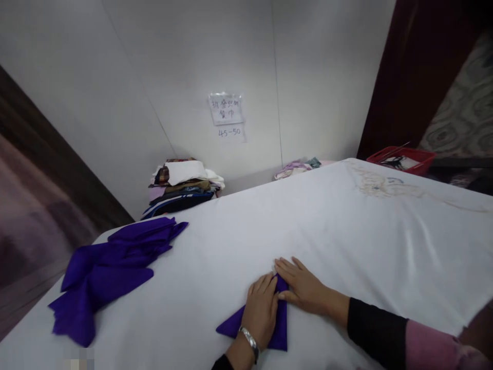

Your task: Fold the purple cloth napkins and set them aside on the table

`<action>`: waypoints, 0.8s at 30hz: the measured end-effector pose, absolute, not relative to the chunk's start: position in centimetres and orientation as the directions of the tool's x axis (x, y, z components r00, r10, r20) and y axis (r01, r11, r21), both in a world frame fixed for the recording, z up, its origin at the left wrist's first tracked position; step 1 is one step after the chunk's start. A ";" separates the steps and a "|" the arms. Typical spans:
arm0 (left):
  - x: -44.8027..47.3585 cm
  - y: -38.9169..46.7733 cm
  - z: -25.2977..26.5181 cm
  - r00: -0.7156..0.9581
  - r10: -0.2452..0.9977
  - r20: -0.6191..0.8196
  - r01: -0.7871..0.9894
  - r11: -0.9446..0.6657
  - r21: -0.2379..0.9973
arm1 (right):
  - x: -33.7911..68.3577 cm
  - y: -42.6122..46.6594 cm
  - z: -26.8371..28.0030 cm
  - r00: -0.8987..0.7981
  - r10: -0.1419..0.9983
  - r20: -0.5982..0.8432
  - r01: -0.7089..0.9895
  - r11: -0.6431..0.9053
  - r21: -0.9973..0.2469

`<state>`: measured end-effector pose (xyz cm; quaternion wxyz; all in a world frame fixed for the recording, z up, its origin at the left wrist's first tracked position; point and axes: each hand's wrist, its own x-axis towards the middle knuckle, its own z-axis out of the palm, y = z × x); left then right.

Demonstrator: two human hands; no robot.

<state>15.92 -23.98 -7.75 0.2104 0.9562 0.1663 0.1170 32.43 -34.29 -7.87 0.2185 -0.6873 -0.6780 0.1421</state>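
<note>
A purple cloth napkin (pixel 280 336), folded into a triangle, lies on the white tablecloth (pixel 239 236) near the front edge of view. My left hand (pixel 262 308), with a silver bracelet at the wrist, rests flat across the middle of the napkin, fingers stretched toward its top corner. On the right side of that corner lies my right hand (pixel 304 288), its fingers extended over the napkin's tip and the tablecloth. Both palms hide part of the folds. Off to the left is a crumpled heap of purple cloth (pixel 115 267), untouched by either hand.
Against the wall stands a stack of folded clothes (pixel 183 187). Further right is a smaller pile of cloth (pixel 298 167). A red basket (pixel 421 163) with things in it sits behind the table's far right edge. Handwritten paper signs (pixel 227 110) hang on the wall.
</note>
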 end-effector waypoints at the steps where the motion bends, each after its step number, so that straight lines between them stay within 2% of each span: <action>1: 16.0 -23.8 -7.7 0.908 0.387 0.161 0.284 -0.850 0.443 | 32.4 -34.2 -7.8 0.045 0.995 0.090 0.868 0.006 -0.497; 5: 16.9 -23.0 -6.7 0.866 0.490 0.099 0.398 -0.795 0.458 | 32.5 -34.1 -7.1 0.049 0.998 0.050 0.849 -0.015 -0.529; 8: 17.7 -22.1 -5.8 0.830 0.553 -0.070 0.511 -0.705 0.491 | 32.5 -34.3 -6.7 0.062 0.998 0.031 0.815 -0.033 -0.579; 10: 18.0 -21.6 -5.4 0.813 0.553 -0.180 0.558 -0.655 0.509 | 32.2 -34.8 -6.7 0.103 0.993 0.049 0.763 -0.047 -0.645; 13: 18.1 -20.8 -5.3 0.810 0.543 -0.222 0.557 -0.594 0.580 | 31.3 -36.0 -7.3 0.226 0.969 0.101 0.604 -0.058 -0.795; 15: 17.9 -20.3 -5.5 0.802 0.563 -0.199 0.523 -0.503 0.687 | 30.5 -36.8 -8.0 0.328 0.941 0.089 0.425 -0.062 -0.903; 17: 17.6 -19.6 -5.8 0.775 0.594 -0.217 0.463 -0.300 0.834 | 29.8 -37.2 -8.6 0.393 0.919 0.044 0.202 -0.039 -0.979; 19: 17.5 -18.8 -5.9 0.737 0.608 -0.294 0.356 0.020 0.934 | 29.3 -37.4 -9.0 0.415 0.910 -0.008 -0.007 -0.006 -1.000; 20: 17.5 -18.4 -5.9 0.715 0.609 -0.344 0.289 0.191 0.938 | 29.2 -37.4 -9.0 0.418 0.907 -0.040 -0.097 0.001 -0.995; 22: 17.8 -17.8 -5.5 0.658 0.603 -0.452 0.155 0.478 0.864 | 29.1 -37.3 -8.7 0.423 0.897 -0.125 -0.247 -0.018 -0.969; 24: 18.3 -17.4 -4.7 0.588 0.600 -0.542 0.019 0.660 0.751 | 29.1 -37.2 -8.1 0.429 0.877 -0.214 -0.364 -0.049 -0.930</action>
